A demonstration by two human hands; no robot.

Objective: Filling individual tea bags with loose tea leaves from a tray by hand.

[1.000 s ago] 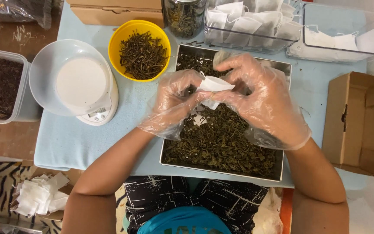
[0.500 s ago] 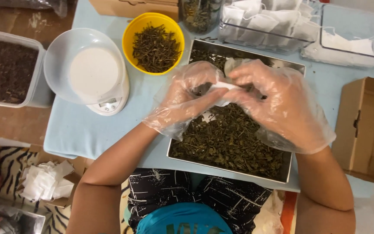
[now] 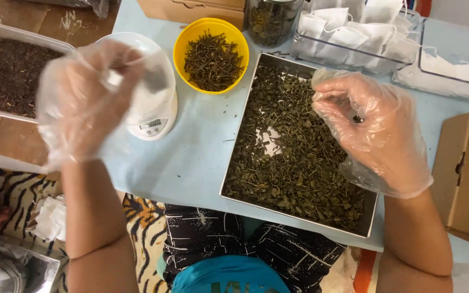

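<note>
Our left hand (image 3: 85,100), gloved in loose clear plastic, hovers over the scale (image 3: 153,116) and its clear bowl (image 3: 161,65); it is blurred, curled around something pale that may be a tea bag (image 3: 112,80), though we cannot tell for sure what it grips. Our right hand (image 3: 370,125) hangs above the tray (image 3: 256,81) of dried leaves (image 3: 294,157), its thumb and fingers pinched closed on what looks like a small dark bit of leaf. To do this well, we judge, we should set the pale thing squarely in the middle of the bowl, clear of the rim, and let go fully so that no weight of the hand rests on the scale. The loose glove could drag on the bowl, so we keep it lifted. The pinch of leaf should stay over the tray so crumbs fall there and not on the blue cloth (image 3: 196,157).
</note>
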